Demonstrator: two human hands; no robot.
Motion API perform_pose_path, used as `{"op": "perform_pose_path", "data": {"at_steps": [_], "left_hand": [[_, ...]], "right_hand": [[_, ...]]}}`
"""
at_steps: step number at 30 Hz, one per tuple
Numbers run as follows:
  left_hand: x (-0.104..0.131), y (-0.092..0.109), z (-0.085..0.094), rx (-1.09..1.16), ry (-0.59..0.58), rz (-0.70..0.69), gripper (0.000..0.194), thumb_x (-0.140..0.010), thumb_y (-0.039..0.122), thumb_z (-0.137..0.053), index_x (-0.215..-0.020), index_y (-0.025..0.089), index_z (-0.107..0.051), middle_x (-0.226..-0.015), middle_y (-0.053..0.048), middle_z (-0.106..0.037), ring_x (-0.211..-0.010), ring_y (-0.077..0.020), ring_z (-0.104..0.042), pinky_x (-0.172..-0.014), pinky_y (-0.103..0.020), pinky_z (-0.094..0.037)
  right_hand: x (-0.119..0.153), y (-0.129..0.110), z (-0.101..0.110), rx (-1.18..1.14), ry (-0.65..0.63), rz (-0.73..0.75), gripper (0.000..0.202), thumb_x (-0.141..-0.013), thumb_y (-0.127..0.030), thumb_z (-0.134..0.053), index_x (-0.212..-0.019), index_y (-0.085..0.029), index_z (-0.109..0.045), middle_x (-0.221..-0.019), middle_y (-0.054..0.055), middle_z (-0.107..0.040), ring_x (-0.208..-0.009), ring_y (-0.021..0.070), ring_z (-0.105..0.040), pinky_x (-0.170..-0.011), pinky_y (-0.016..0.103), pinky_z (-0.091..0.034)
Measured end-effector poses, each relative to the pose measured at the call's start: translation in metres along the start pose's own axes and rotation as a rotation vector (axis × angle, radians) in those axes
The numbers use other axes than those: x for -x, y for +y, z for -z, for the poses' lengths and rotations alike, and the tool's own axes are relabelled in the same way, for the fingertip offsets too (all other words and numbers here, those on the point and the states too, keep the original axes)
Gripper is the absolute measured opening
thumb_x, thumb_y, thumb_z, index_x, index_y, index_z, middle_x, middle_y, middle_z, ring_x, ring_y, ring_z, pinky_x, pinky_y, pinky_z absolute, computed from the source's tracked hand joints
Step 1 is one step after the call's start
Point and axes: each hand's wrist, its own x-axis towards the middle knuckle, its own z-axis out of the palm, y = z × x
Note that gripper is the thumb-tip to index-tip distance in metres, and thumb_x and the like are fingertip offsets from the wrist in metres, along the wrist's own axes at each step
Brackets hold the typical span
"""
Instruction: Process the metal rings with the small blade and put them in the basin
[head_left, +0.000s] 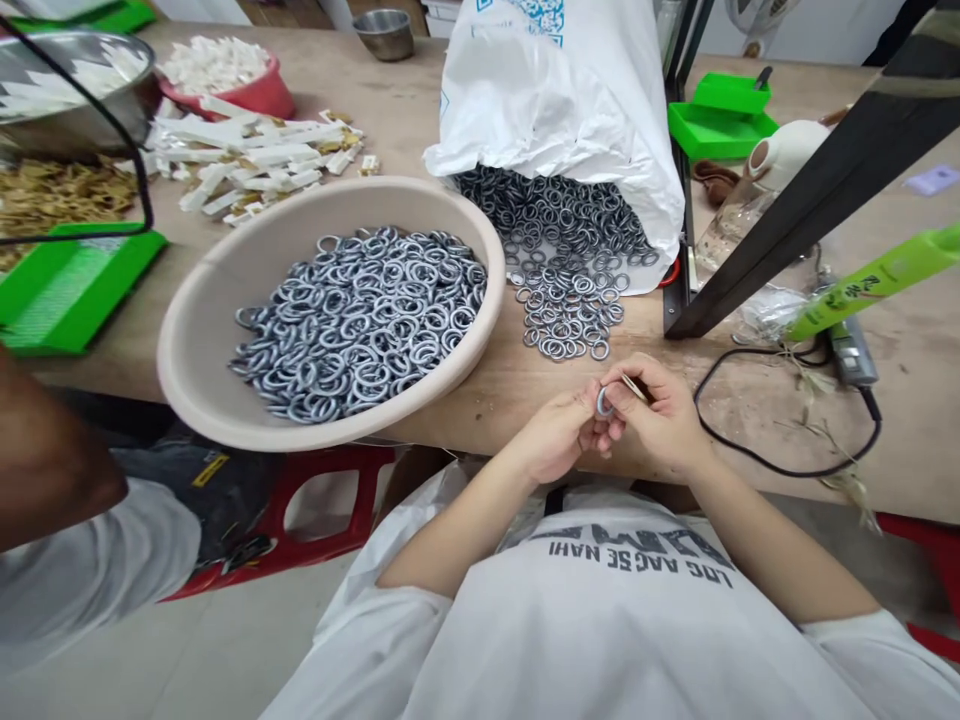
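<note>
My left hand (559, 437) is closed on a grey ring (604, 401), pinching it near the table's front edge. Right up against it, my right hand (667, 420) grips a thin, stick-like tool (637, 388) whose exact kind I cannot make out; its fingertips meet the ring. Just beyond my hands lies a loose pile of similar grey rings (574, 312), spilling from the mouth of a white sack (555, 110). To the left, a large beige basin (206, 375) holds a heap of the same rings.
A black metal post (795, 200) slants up on the right, beside a cable (787, 468) and a lime-green tube (877, 285). White strips (255, 155), a green tray (71, 290) and a red bowl (279, 95) are at left. A co-worker's arm (52, 460) enters there.
</note>
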Motion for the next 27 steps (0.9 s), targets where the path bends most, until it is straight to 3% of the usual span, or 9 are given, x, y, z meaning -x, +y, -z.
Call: {"op": "perform_pose_path", "data": {"at_steps": [3,5,9,15,18,22,27], "left_hand": [[0.000,0.002,-0.005,0.097,0.032,-0.003,0.047,-0.082,0.060,-0.067,-0.075,0.017,-0.052,-0.060,0.005,-0.043,-0.050,-0.0065,-0.039,-0.051,-0.021,-0.040],[-0.001,0.002,-0.008,0.080,0.093,-0.042,0.047,-0.079,0.060,-0.069,-0.074,0.017,-0.050,-0.060,0.006,-0.041,-0.049,-0.0061,-0.038,-0.050,-0.020,-0.040],[-0.007,-0.003,-0.013,-0.027,0.240,-0.140,0.052,-0.075,0.066,-0.070,-0.072,0.017,-0.051,-0.058,0.005,-0.046,-0.049,-0.0075,-0.041,-0.048,-0.021,-0.041],[-0.009,-0.005,-0.020,-0.058,0.233,-0.170,0.055,-0.080,0.070,-0.060,-0.066,0.019,-0.046,-0.052,0.006,-0.037,-0.046,-0.0067,-0.033,-0.044,-0.020,-0.033],[-0.008,-0.003,-0.023,-0.062,0.265,-0.219,0.055,-0.081,0.069,-0.061,-0.064,0.019,-0.043,-0.052,0.006,-0.034,-0.045,-0.0062,-0.029,-0.044,-0.020,-0.029],[-0.008,-0.004,-0.024,-0.036,0.302,-0.249,0.055,-0.079,0.068,-0.063,-0.064,0.019,-0.042,-0.053,0.007,-0.033,-0.046,-0.0063,-0.028,-0.045,-0.021,-0.028],[-0.006,-0.005,-0.025,-0.064,0.308,-0.241,0.054,-0.079,0.068,-0.064,-0.065,0.020,-0.042,-0.052,0.007,-0.032,-0.047,-0.0070,-0.028,-0.046,-0.022,-0.030]], "right_hand": [[-0.001,0.002,0.003,0.220,0.066,0.084,0.020,-0.095,-0.042,-0.059,-0.099,-0.023,-0.067,-0.084,0.002,-0.067,-0.073,0.0157,-0.064,-0.072,0.033,-0.052],[-0.001,0.002,0.005,0.293,0.075,0.122,0.021,-0.094,-0.042,-0.060,-0.100,-0.023,-0.068,-0.086,0.003,-0.068,-0.080,0.0172,-0.064,-0.077,0.035,-0.051],[-0.001,0.002,0.005,0.273,0.074,0.102,0.027,-0.086,-0.045,-0.070,-0.102,-0.023,-0.069,-0.087,0.003,-0.067,-0.081,0.0189,-0.064,-0.074,0.034,-0.051],[-0.002,-0.001,0.010,0.234,0.070,0.068,0.033,-0.093,-0.055,-0.057,-0.102,-0.024,-0.066,-0.089,0.004,-0.068,-0.083,0.0214,-0.064,-0.070,0.033,-0.048],[0.002,-0.007,0.015,0.379,0.033,0.144,0.032,-0.099,-0.051,-0.046,-0.097,-0.023,-0.062,-0.084,0.003,-0.066,-0.075,0.0184,-0.060,-0.068,0.031,-0.042],[0.012,-0.017,0.015,0.689,-0.075,0.247,0.031,-0.100,-0.042,-0.048,-0.079,-0.021,-0.056,-0.073,0.001,-0.058,-0.068,0.0158,-0.053,-0.063,0.030,-0.033],[0.020,-0.023,0.010,0.792,-0.124,0.250,0.035,-0.100,-0.044,-0.046,-0.075,-0.021,-0.057,-0.073,0.002,-0.058,-0.067,0.0155,-0.052,-0.062,0.030,-0.031]]}}
